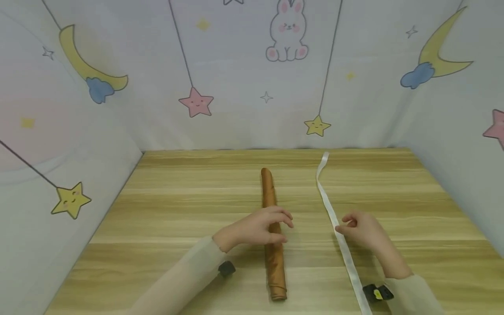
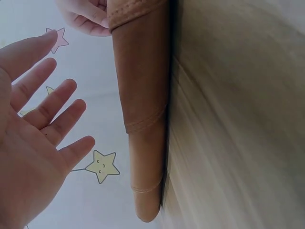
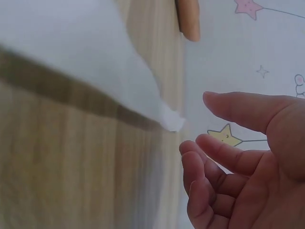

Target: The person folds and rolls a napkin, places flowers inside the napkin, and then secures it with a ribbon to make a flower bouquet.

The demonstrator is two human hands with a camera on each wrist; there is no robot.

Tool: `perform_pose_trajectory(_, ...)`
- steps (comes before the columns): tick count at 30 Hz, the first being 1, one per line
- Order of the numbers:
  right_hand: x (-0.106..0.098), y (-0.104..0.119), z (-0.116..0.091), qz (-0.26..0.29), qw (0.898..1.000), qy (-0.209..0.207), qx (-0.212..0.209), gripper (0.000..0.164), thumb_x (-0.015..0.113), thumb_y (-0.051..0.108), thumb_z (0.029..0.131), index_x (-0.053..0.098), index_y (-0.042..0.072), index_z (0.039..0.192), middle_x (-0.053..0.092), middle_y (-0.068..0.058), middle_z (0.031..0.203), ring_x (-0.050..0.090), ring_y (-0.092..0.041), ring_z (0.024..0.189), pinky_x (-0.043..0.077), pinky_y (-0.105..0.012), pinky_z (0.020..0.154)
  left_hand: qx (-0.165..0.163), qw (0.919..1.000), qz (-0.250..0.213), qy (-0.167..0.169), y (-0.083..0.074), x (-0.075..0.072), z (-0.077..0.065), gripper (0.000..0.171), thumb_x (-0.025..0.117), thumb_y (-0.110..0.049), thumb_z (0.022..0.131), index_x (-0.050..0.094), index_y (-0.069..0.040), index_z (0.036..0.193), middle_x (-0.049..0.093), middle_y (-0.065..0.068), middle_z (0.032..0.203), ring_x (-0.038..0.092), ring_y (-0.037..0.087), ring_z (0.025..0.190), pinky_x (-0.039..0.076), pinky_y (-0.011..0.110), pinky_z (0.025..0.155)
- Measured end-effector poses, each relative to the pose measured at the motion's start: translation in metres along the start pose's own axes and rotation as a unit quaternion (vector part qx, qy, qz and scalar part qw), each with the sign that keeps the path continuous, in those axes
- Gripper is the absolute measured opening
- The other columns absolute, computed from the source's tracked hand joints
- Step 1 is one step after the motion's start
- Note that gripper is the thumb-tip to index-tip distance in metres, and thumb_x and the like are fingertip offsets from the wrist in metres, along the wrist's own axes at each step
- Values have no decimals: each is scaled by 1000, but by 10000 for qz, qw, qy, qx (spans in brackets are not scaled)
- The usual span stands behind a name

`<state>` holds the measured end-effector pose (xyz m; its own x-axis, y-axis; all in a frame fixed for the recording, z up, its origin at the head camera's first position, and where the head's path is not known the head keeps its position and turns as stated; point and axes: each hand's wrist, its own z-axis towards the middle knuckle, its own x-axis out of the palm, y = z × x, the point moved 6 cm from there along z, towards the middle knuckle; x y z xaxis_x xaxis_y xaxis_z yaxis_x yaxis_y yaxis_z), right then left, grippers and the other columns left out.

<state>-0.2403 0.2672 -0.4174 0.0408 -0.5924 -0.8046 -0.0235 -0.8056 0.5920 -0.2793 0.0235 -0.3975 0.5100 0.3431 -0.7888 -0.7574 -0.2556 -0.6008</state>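
A long roll of brown, shiny cloth (image 1: 275, 267) lies lengthwise on the table. Over its middle hovers my left hand (image 1: 260, 225), fingers spread and loosely bent. In the left wrist view a gap separates that hand (image 2: 38, 143) from the stitched roll (image 2: 143, 90). To the right, a narrow white ribbon (image 1: 328, 203) stretches from the back of the table to the near edge. My right hand (image 1: 364, 232) is beside the ribbon's middle. Seen from the right wrist, its thumb stands apart from the bent fingers (image 3: 238, 160), with nothing between them.
The wood-grain table (image 1: 177, 197) is bordered by a pale fabric wall (image 1: 244, 127) at the back and sides, printed with stars, moons and a rabbit. Dark wrist devices sit at both sleeves, the right one (image 1: 378, 293) close to the ribbon's near end.
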Motion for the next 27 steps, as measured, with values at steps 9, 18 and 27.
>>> perform_pose_trajectory(9,7,-10,1,-196,9987,186,423,39,72,28,84,64,-6,101,66,-17,95,62,-29,87,51,-44,72,226,9997,52,13,-5,-1,21,30,70,-16,89,63,-5,115,56,10,128,51,22,122,40,30,104)
perform_pose_trajectory(18,7,-13,0,-230,9970,277,685,32,73,26,83,66,-4,92,65,-10,86,58,-22,77,47,-36,65,247,9991,283,215,-11,1,47,30,69,-18,90,63,-8,117,56,5,128,49,20,124,37,27,105)
perform_pose_trajectory(27,11,-11,1,-206,9963,383,740,22,73,24,82,66,4,79,59,-2,74,51,-17,67,40,-30,58,367,9977,456,356,-17,7,63,29,69,-20,89,64,-9,115,57,3,127,51,15,121,37,22,103)
